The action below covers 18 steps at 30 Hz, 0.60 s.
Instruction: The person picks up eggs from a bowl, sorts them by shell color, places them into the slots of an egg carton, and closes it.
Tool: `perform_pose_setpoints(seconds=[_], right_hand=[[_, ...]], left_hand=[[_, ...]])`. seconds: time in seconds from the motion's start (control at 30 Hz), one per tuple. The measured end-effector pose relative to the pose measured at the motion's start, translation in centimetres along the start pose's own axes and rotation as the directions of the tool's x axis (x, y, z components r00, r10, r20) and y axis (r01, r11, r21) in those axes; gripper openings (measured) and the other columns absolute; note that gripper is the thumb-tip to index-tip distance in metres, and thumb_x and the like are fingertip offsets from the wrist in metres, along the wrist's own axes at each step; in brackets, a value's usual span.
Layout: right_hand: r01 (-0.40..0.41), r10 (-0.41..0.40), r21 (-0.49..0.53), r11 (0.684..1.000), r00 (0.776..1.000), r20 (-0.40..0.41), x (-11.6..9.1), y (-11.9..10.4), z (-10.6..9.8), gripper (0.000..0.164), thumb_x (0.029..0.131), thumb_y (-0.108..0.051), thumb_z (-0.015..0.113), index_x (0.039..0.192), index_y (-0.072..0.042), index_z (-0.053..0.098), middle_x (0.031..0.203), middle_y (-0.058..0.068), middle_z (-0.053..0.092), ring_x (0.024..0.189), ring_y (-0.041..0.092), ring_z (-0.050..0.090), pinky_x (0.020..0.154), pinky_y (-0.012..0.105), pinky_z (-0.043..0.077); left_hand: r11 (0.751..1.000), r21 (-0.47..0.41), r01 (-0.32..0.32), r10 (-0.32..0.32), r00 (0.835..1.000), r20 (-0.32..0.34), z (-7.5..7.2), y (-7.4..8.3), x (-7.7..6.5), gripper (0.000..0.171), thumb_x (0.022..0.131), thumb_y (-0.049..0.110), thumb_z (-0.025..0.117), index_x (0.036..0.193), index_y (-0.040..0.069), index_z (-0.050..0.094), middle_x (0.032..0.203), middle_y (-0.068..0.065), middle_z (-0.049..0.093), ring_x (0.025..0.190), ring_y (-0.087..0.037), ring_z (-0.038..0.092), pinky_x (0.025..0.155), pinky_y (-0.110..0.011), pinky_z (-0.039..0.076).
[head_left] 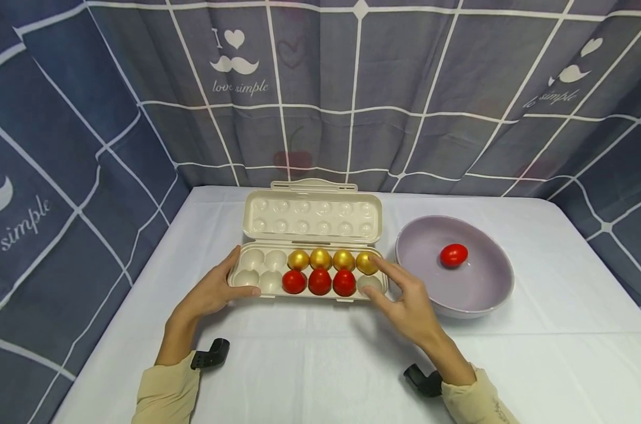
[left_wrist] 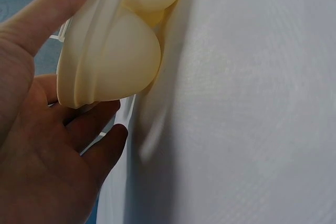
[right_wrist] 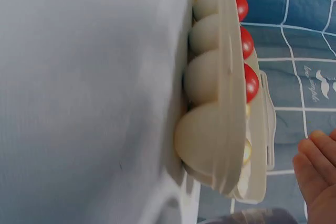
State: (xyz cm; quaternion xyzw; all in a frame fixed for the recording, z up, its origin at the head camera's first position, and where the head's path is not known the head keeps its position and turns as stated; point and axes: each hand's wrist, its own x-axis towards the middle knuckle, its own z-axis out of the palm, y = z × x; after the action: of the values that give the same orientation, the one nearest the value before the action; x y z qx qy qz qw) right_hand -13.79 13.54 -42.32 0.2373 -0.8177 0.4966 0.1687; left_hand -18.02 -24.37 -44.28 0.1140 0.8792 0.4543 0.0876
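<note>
An open cream plastic egg box [head_left: 271, 281] lies on the table, its dimpled lid [head_left: 312, 215] folded back. Several gold eggs [head_left: 320, 258] fill part of the back row, and three red eggs [head_left: 319, 282] sit in the front row. My left hand [head_left: 209, 290] holds the box's left end, thumb at the front edge and fingers around the side and underneath. Over the right end hovers my right hand [head_left: 409, 300], thumb and fingers apart; its fingertips overlap the rightmost gold egg in the head view. In the right wrist view that hand [right_wrist: 321, 174] holds nothing.
A round lilac bowl [head_left: 490, 285] stands right of the box, close to my right hand, with one red egg [head_left: 453, 255] inside. White cloth covers the table [head_left: 299, 365]. Dark checked curtains [head_left: 384, 70] hang behind and at both sides.
</note>
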Motion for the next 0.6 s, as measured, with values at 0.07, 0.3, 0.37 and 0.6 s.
perform_pose_setpoints(seconds=[0.07, 0.3, 0.37, 0.6], right_hand=[[-0.010, 0.010, 0.007, 1.000, 1.000, -0.020, 0.0, 0.1, -0.5, 0.051, 0.084, -0.003, 0.077, 0.131, 0.006, 0.059, 0.131, 0.017, 0.061, 0.124, 0.033, 0.055, 0.105, 0.020, 0.037], [-0.035, 0.041, 0.060, 0.998, 0.994, -0.100, 0.2, 0.2, -2.3, 0.051, 0.080, 0.007, 0.077, 0.128, 0.007, 0.061, 0.128, 0.019, 0.063, 0.120, 0.033, 0.058, 0.100, 0.024, 0.044], [-0.053, 0.063, 0.083, 0.995, 0.991, -0.116, 0.3, 0.2, -2.8, 0.051, 0.080, 0.009, 0.077, 0.128, 0.009, 0.060, 0.128, 0.020, 0.062, 0.120, 0.034, 0.057, 0.100, 0.024, 0.044], [-0.154, 0.163, 0.087, 0.984, 0.980, -0.116, 0.4, 0.6, -3.9, 0.049, 0.083, 0.005, 0.075, 0.129, 0.009, 0.059, 0.129, 0.021, 0.061, 0.120, 0.035, 0.057, 0.101, 0.017, 0.039]], left_hand=[[1.000, -0.006, -0.006, 0.006, 1.000, -0.001, 0.0, 0.0, 0.0, 0.112, 0.080, 0.029, 0.084, 0.155, -0.006, 0.008, 0.161, -0.024, 0.006, 0.148, -0.038, 0.007, 0.116, -0.058, 0.011], [1.000, -0.009, -0.010, 0.010, 1.000, -0.001, 0.0, 0.1, -0.2, 0.112, 0.080, 0.028, 0.084, 0.155, -0.005, 0.007, 0.161, -0.024, 0.006, 0.147, -0.039, 0.007, 0.116, -0.058, 0.011], [1.000, -0.004, -0.007, 0.007, 1.000, -0.004, 0.0, 0.2, -0.2, 0.111, 0.080, 0.028, 0.083, 0.155, -0.005, 0.007, 0.161, -0.024, 0.006, 0.147, -0.039, 0.008, 0.116, -0.058, 0.011], [1.000, -0.011, -0.002, 0.002, 1.000, -0.003, 0.0, 0.2, -0.2, 0.112, 0.080, 0.028, 0.083, 0.155, -0.005, 0.007, 0.161, -0.024, 0.006, 0.147, -0.039, 0.007, 0.116, -0.058, 0.011]])
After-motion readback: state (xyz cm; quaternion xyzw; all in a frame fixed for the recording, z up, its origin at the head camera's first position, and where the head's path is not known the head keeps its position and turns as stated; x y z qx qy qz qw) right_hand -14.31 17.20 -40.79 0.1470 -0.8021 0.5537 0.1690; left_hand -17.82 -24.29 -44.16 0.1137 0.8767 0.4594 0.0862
